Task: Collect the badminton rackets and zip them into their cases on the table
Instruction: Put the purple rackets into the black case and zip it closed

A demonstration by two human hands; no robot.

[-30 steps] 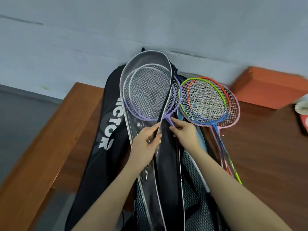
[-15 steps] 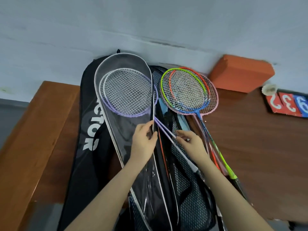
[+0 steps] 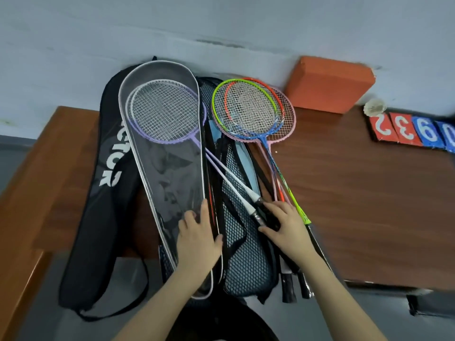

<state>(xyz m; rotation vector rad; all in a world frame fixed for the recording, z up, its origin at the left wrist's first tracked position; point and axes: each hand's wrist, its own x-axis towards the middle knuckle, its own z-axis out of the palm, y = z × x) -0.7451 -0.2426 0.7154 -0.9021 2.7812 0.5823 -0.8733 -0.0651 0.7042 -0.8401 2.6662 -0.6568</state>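
Two rackets with purple and white frames [image 3: 165, 112] have their heads inside a clear, white-edged case [image 3: 170, 168]; their shafts stick out of its open right side. My left hand [image 3: 197, 235] grips that case's open edge low down. My right hand [image 3: 283, 225] is closed around the two black grips. Beside them, to the right, a bunch of coloured rackets [image 3: 251, 109] (green, orange, blue, pink) lies loose. Under everything lie mesh cases [image 3: 243, 254] and a black case with white lettering [image 3: 103, 193], all on the wooden table [image 3: 369, 205].
An orange block [image 3: 330, 84] stands against the wall at the back right. A shuttlecock [image 3: 374, 107] and red and blue number cards [image 3: 413, 131] lie at the far right. The table's near edge runs under the cases, which overhang it.
Both hands slid down toward me: the left along the clear case's edge, the right from the shafts to the black grips. The view shifted right.
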